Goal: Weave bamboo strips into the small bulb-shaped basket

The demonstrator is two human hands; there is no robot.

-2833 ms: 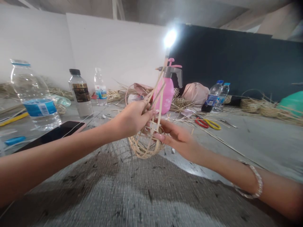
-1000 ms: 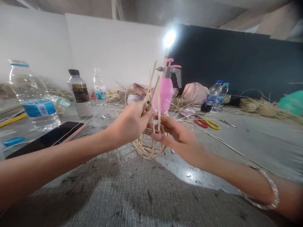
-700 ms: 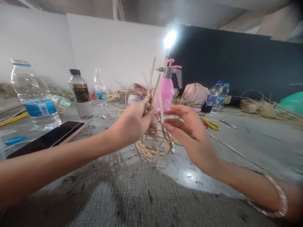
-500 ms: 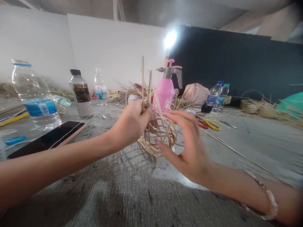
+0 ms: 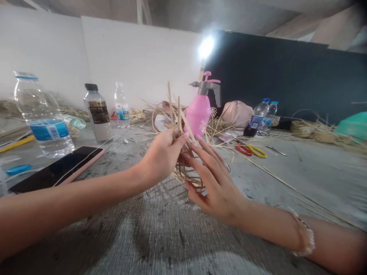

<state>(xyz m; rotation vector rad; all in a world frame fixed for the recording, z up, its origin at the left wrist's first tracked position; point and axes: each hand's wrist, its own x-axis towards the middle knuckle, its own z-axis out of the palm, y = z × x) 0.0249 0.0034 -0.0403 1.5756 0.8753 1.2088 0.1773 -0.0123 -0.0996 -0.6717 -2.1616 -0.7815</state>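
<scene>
A small, open-weave basket of pale bamboo-like strips is between my hands in the middle of the head view. My left hand is closed at its upper left, thumb and fingers pinching the rim where strip ends stand up. Around the right side curves my right hand, its thumb low on the near wall and its slightly parted fingers at the rim and weave. These fingers hide much of the basket's right side.
Behind the basket stands a pink spray bottle. Red-and-yellow-handled pliers and long loose strips lie to the right. At left are a phone, a large water bottle and a black-capped bottle.
My right hand has moved left and closed in on the basket, covering more of its weave. The upright strips have dropped slightly and tilted left. My left hand keeps its pinch.
</scene>
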